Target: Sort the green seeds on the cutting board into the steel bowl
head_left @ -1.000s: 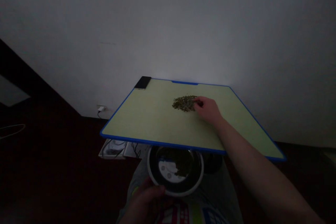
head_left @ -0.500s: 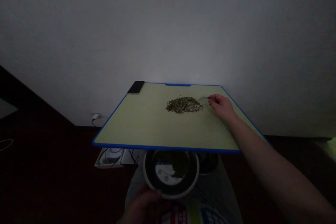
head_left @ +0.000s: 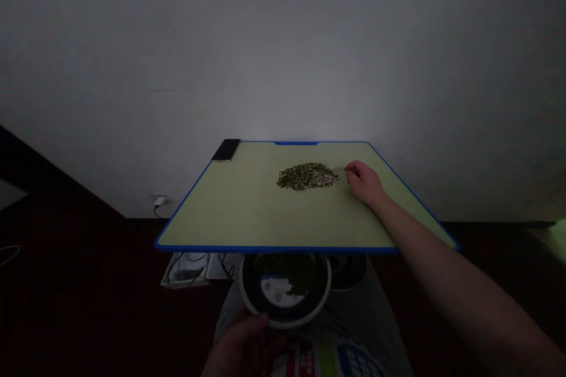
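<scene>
Since one second ago, the right hand (head_left: 365,184) has slid right, off the edge of the pile (head_left: 305,177). Nearest, the left hand (head_left: 243,336) grips the near left edge of a round bowl (head_left: 292,315), thumb on the smooth white rim, its fingers curled in the dark below. Small green bits (head_left: 300,283) lie on the right of the bowl's shiny bottom. Beyond is the flat, pale table (head_left: 265,218) with a smooth blue edge. On it, past the middle, sits the pile, low, long and bumpy. It is made of tiny green-brown bits, whiter on the right. Just right of it, the right hand pinches a thin, pale strip (head_left: 338,169), too small to tell what it is. At the far left corner lies a flat black phone (head_left: 226,150). Farthest is the plain grey wall (head_left: 283,41).
</scene>
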{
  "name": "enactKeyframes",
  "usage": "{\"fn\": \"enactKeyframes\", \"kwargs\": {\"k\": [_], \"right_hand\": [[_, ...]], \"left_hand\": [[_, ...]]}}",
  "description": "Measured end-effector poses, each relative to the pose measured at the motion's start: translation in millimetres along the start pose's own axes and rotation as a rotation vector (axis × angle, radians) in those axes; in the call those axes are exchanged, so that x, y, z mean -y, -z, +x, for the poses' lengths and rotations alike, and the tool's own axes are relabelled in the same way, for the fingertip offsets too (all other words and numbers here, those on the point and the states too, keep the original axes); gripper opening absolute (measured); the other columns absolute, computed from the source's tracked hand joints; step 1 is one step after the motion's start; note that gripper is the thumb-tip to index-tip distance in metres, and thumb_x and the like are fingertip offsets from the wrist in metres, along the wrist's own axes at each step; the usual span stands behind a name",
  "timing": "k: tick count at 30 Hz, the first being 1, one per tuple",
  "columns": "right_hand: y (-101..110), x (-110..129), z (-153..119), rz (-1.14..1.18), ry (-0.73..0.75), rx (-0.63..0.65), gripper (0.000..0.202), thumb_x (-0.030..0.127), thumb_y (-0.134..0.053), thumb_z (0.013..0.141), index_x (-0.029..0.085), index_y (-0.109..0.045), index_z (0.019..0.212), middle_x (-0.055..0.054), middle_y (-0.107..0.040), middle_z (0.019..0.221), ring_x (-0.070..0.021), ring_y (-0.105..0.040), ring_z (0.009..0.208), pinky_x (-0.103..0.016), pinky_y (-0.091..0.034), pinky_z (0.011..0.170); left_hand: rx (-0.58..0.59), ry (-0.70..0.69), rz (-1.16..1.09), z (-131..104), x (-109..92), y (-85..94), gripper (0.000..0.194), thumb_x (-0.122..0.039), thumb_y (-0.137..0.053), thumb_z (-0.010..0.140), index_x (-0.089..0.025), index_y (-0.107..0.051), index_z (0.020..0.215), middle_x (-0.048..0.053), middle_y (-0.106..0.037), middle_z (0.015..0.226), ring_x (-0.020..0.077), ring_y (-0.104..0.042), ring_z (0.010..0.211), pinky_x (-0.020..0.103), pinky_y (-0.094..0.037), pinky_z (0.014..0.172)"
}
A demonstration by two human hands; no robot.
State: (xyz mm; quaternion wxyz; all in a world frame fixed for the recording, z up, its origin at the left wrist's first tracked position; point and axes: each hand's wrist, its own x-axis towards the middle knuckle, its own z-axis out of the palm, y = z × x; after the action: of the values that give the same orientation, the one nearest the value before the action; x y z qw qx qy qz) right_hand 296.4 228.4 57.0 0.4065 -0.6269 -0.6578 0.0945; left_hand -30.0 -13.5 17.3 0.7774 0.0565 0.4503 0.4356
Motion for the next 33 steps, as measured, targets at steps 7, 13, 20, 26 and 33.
{"fn": "enactKeyframes", "kwargs": {"k": [7,13,20,26,33], "right_hand": [[2.7,-0.2,2.0,-0.023,-0.027,-0.026,0.018,0.027,-0.046,0.074,0.02,-0.061,0.079,-0.004,-0.063,0.071,-0.0191,-0.055,0.068,-0.03,-0.04,0.063],[2.6,2.0,2.3,-0.037,-0.033,-0.02,0.017,0.026,-0.046,0.074,0.02,-0.06,0.078,-0.004,-0.063,0.072,-0.0193,-0.055,0.069,-0.031,-0.039,0.065],[1.1,1.2,2.6,-0.018,-0.012,-0.017,0.017,0.026,-0.048,0.074,0.02,-0.062,0.08,-0.004,-0.064,0.072,-0.0183,-0.055,0.068,-0.03,-0.04,0.065],[0.1,-0.5,3.1,-0.025,-0.008,-0.015,0.015,0.024,-0.048,0.074,0.02,-0.062,0.078,-0.003,-0.064,0.07,-0.0175,-0.055,0.065,-0.029,-0.039,0.063],[0.2,-1.8,2.3,-0.014,0.011,-0.005,0.013,0.025,-0.048,0.075,0.02,-0.06,0.078,-0.002,-0.063,0.069,-0.0171,-0.055,0.065,-0.028,-0.04,0.063]], "left_hand": [[-0.134,-0.041,0.03,13.9,-10.8,10.7,0.024,-0.008,-0.069,0.071,-0.018,-0.065,0.093,0.005,-0.081,0.087,0.0243,-0.076,0.08,0.037,-0.058,0.074],[-0.184,-0.109,0.122,40.7,-14.3,29.9,0.021,-0.007,-0.07,0.071,-0.014,-0.063,0.091,0.008,-0.08,0.084,0.0222,-0.075,0.078,0.036,-0.06,0.078],[-0.185,-0.132,0.19,64.7,-17.4,43.6,0.024,-0.007,-0.069,0.071,-0.013,-0.064,0.094,0.01,-0.079,0.085,0.0231,-0.076,0.08,0.033,-0.059,0.078],[-0.16,-0.116,0.29,67.8,-21.7,45.4,0.025,-0.011,-0.074,0.068,-0.014,-0.068,0.092,0.011,-0.08,0.082,0.0263,-0.076,0.078,0.036,-0.058,0.074],[-0.189,-0.17,0.463,52.4,-29.6,42.9,0.031,-0.029,-0.084,0.058,-0.013,-0.069,0.081,0.006,-0.075,0.067,0.0181,-0.066,0.055,0.029,-0.049,0.055]]}}
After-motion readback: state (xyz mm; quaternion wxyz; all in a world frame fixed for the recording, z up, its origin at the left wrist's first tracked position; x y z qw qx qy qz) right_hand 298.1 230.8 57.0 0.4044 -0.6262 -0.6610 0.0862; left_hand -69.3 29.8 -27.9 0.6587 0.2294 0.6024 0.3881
